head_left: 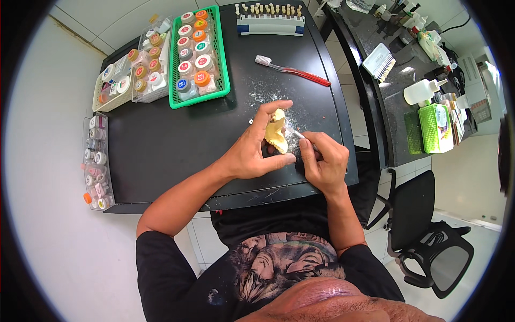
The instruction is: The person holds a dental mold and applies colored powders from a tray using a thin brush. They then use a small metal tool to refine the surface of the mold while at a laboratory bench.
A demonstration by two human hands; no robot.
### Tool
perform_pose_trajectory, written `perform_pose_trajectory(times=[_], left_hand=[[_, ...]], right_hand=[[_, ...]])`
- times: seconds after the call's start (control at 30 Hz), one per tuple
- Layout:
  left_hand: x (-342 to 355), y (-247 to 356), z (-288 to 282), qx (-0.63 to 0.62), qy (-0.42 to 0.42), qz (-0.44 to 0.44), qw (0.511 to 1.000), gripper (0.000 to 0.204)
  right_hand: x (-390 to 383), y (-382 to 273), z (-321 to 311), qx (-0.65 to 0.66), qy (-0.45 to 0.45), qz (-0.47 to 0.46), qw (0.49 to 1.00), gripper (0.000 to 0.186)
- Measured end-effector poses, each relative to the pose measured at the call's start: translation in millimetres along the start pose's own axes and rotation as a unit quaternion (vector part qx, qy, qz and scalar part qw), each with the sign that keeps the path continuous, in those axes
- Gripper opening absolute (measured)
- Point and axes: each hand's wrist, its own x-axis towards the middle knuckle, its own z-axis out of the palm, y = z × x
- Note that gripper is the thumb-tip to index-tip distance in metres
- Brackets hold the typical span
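My left hand (pixel 252 145) holds a pale yellow dental cast (pixel 276 134) above the table, thumb at its near end and fingers round its far side. In my right hand (pixel 324 161) is a slim tool with a light tip (pixel 294 132), pinched between thumb and forefinger. That tip meets or nearly meets the right edge of the cast; I cannot tell which. White powder (pixel 266 96) and small crumbs are scattered on the dark table (pixel 145 155) around the cast. Beyond my hands lies a toothbrush (pixel 292 70) with a red handle and white bristles.
A green basket (pixel 225 80) of capped jars stands at the far left, beside other jar trays (pixel 115 104). A clear rack (pixel 110 177) of jars lines the left edge. A tooth shade guide (pixel 271 28) stands at the back. Rightward are a side counter (pixel 397 118) and an office chair (pixel 421 220).
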Motion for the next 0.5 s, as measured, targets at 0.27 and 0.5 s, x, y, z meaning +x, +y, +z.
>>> perform_pose_trajectory(times=[0.27,0.5], left_hand=[[3.9,9.4,-1.2,-0.118,0.022,-0.060,0.991,0.075],[2.9,7.5,1.5,-0.025,0.021,-0.059,0.998,0.067]], right_hand=[[-1.1,1.4,2.3,-0.020,-0.019,0.000,1.000,0.005],[-0.4,-0.5,2.9,-0.023,-0.023,-0.001,0.999,0.004]])
